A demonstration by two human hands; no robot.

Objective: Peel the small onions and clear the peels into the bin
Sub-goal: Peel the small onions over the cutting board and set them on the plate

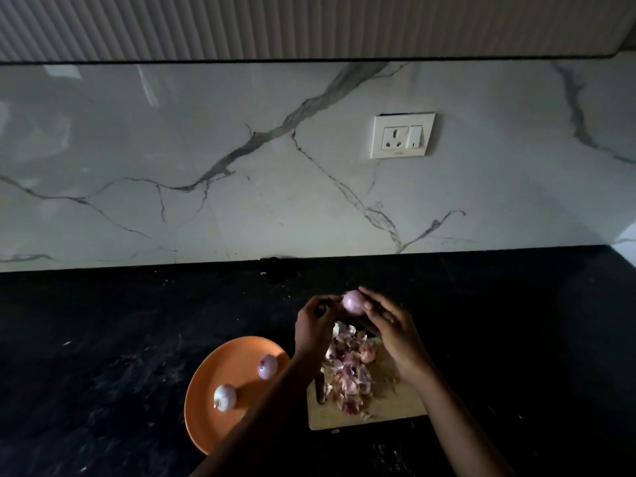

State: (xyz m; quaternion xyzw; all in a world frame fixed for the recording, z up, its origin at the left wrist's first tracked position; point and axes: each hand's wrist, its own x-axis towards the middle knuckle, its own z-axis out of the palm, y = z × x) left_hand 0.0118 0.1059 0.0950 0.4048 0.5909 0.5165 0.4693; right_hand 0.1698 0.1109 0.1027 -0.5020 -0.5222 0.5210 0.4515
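A: Hands? Left hand (315,321) raised above the counter, fingers curled, tips pinching at the 9 o'clock side of a small, pale pink, round peeled onion (354,302). Right hand (392,335) cups it from 3 o'clock, fingers curved round the bulb.

B: Onion off the surface, held between both hands, above the far end of the light wooden rectangular chopping board (395,407). Heap of papery pink-and-white onion peels (351,370) on that board.

A: At 9 o'clock from the board, a round orange plate (220,432), just beside it. 2 onions on it: a purple-tinged one (267,366) toward 1 o'clock, a whiter one (225,396) near centre, apart.

B: All on a black stone countertop (103,339). White-veined marble backsplash (241,166) behind, cream wall socket (402,136) at 12 o'clock.
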